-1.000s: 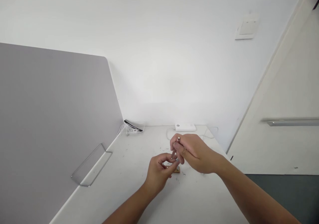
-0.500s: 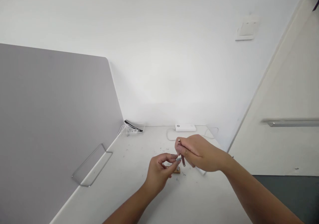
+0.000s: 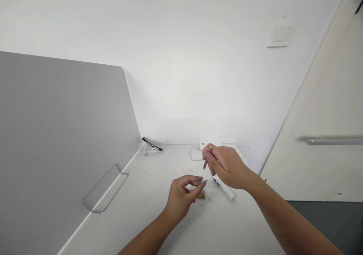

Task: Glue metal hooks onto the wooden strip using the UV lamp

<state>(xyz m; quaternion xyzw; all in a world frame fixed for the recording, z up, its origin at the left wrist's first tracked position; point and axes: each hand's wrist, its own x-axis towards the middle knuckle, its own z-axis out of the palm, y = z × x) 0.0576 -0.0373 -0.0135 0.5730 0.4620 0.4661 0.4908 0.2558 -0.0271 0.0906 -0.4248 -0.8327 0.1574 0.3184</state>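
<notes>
My left hand [image 3: 180,195] pinches a small grey piece [image 3: 203,181] between thumb and fingertips, just above the table. In my closed right hand [image 3: 229,167] is a slim reddish-brown pen-like tool [image 3: 205,165] with silver ends. Its lower end hangs above the grey piece, apart from it; the fingers hide its middle. Below my left fingertips lies a small brown block [image 3: 201,195], partly covered by the hand. Dark grey scraps [image 3: 209,199] are scattered around it.
A long white device [image 3: 226,190] with dark marks lies below my right hand. A white box [image 3: 203,145] with a cable stands by the wall. At the back left are a black-and-clear item [image 3: 153,144] and cables. A grey panel [image 3: 65,134] with a wire frame [image 3: 102,211] borders the left.
My right hand has lifted the pen-like tool up and away from the grey piece and tilted it, uncovering the long white device. My left hand stays in place.
</notes>
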